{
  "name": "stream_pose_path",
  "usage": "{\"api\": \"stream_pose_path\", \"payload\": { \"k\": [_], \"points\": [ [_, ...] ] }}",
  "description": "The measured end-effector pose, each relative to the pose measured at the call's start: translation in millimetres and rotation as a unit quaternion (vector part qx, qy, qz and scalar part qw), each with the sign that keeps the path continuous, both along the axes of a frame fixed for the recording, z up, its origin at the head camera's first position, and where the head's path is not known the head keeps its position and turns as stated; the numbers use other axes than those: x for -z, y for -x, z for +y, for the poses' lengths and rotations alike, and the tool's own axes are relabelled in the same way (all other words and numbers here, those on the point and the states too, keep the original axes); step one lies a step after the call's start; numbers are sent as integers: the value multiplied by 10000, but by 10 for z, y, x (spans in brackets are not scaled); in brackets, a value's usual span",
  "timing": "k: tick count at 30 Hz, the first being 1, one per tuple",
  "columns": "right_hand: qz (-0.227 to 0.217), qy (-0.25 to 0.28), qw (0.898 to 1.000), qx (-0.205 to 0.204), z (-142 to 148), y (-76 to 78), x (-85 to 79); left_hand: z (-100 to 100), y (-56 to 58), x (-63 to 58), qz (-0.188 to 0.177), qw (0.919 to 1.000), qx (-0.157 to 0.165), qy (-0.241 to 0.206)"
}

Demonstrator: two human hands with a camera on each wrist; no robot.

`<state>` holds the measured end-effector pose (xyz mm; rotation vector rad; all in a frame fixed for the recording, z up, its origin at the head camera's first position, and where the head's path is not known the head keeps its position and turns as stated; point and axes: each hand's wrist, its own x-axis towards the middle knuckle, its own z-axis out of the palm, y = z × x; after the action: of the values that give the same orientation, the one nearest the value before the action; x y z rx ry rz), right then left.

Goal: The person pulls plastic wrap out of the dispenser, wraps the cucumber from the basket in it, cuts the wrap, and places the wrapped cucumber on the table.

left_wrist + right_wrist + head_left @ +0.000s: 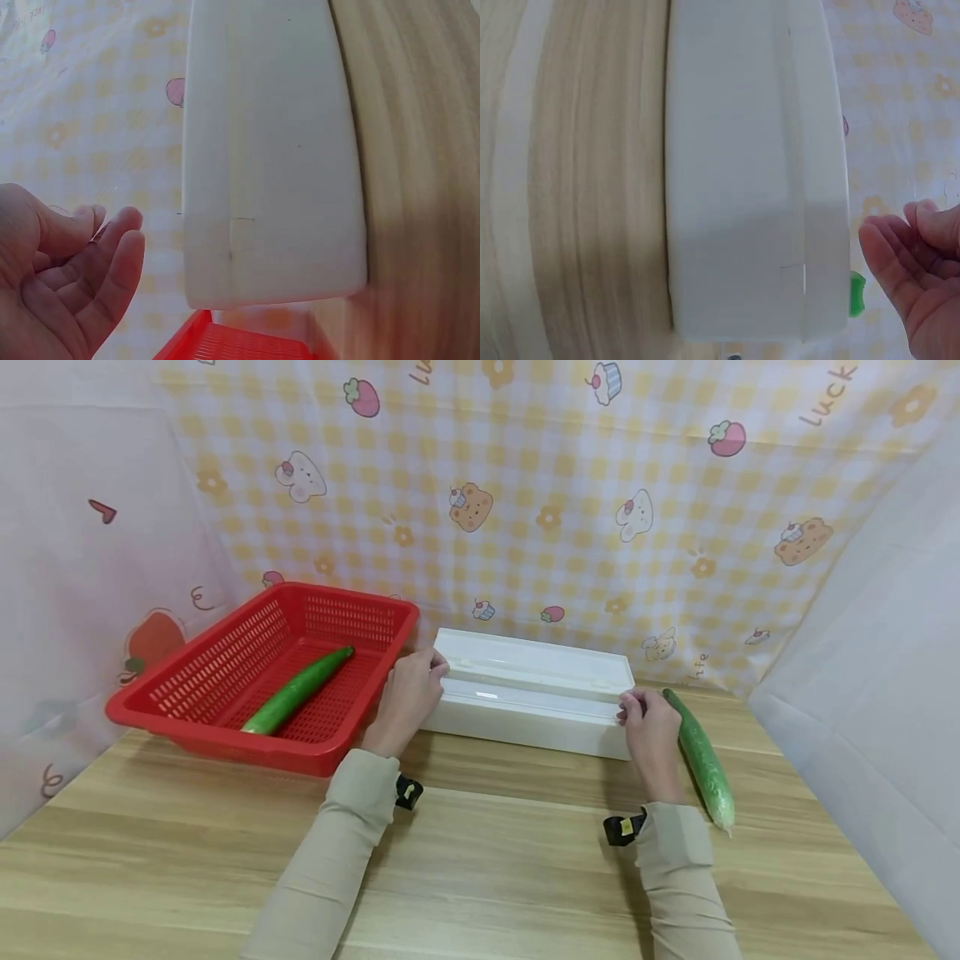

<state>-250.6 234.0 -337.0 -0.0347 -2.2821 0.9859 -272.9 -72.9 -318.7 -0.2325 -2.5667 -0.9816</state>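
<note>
A long white cling film dispenser (525, 727) lies crosswise on the table. Clear cling film (532, 678) spans the top of it between both hands, hard to see against the white. My left hand (414, 693) pinches the film's left end between thumb and fingertips, by the dispenser's left end. At the opposite end, my right hand (651, 727) pinches the film the same way. In the wrist views, the left hand (71, 277) and right hand (922, 277) are raised beside the top edge of the box. A shiny cucumber (702, 760) lies just right of the right hand.
On the left stands a red plastic basket (330, 758) with another cucumber (300, 692) inside, its rim close to the left forearm. A patterned curtain (525, 485) hangs behind the dispenser. Wood-grain tabletop (487, 868) extends in front, between the forearms.
</note>
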Motion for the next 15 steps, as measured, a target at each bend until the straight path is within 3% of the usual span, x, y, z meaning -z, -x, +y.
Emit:
{"api": "stream_pose_path", "payload": {
  "k": [3,10,15],
  "points": [
    [-58,-144,9999,-74,50,-20,-36,4,-12,-31,55,10000,56,-59],
    [-438,-513,9965,-492,147,-51,-93,-32,-35,-96,571,9982,141,-131],
    [-453,-404,9980,-166,138,-51,-117,-56,-47,-121,640,9976,123,-250]
  ]
}}
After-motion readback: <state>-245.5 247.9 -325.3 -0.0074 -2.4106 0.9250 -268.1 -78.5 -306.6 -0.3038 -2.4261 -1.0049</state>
